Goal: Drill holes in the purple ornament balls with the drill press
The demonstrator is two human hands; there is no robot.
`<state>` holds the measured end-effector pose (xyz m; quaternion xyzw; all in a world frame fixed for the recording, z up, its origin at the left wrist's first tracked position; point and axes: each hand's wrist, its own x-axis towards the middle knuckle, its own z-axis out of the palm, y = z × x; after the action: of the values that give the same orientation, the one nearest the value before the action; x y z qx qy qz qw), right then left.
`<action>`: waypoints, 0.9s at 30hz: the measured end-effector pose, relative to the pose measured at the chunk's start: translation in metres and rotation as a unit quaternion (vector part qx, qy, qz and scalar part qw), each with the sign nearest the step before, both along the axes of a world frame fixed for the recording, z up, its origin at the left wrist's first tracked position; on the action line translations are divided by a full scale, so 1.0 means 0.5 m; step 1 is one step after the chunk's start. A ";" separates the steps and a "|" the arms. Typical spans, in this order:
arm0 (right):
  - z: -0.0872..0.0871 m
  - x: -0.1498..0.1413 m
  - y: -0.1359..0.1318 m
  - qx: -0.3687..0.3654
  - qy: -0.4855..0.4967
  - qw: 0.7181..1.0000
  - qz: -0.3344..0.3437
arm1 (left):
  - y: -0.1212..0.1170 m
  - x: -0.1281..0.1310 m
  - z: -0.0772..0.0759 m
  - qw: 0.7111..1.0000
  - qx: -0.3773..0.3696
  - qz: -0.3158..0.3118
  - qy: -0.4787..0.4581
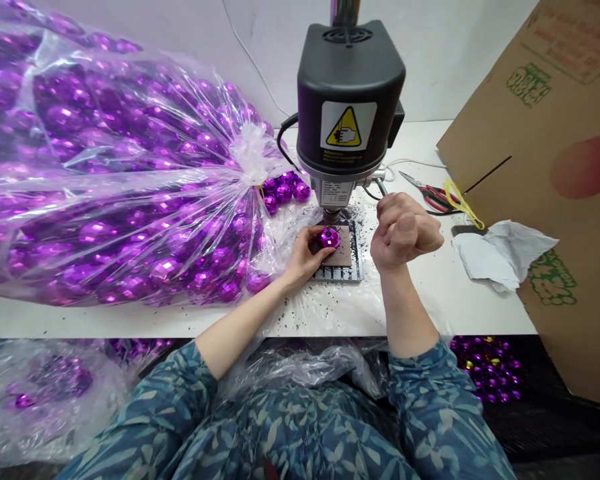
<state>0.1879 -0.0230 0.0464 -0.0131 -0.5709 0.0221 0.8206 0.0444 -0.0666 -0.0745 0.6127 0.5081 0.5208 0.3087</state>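
Observation:
Between the thumb and fingers of my left hand (306, 255) is a shiny purple faceted ball (329, 238) with a dark hole in its top. The ball rests on a small brown board (344, 253) on the slotted metal base (337, 274) of a drill press (351, 87). The drill's chuck (331, 217) stands right over the ball; whether the bit touches it I cannot tell. My right hand (405, 233) is raised in a fist by the drill's lever (380, 183), its fingers wrapped round; what they hold, if anything, is hidden.
A large clear bag (130, 173) of purple balls fills the left, with several loose balls (285, 192) beside its knot. To the right lie red-handled pliers (435, 197), crumpled white paper (503, 253) and a cardboard box (545, 167). Dark shavings (300, 307) litter the white table.

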 end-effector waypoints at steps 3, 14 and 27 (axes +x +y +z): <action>-0.013 0.004 0.000 -0.012 -0.007 1.000 -0.010 | -0.001 0.000 0.004 1.000 0.003 -0.006 -0.006; 0.145 -0.019 -0.015 -0.279 0.041 0.959 0.002 | -0.001 0.002 0.013 1.000 -0.014 0.023 -0.008; 0.190 -0.028 0.044 -0.334 0.059 0.939 0.056 | -0.111 -0.081 0.082 0.949 -0.208 -0.100 -0.217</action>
<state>0.1740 -0.0010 0.1412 -0.2529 -0.4809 0.2577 0.7990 0.0041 -0.1219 -0.0334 0.4547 0.4620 0.4904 0.5825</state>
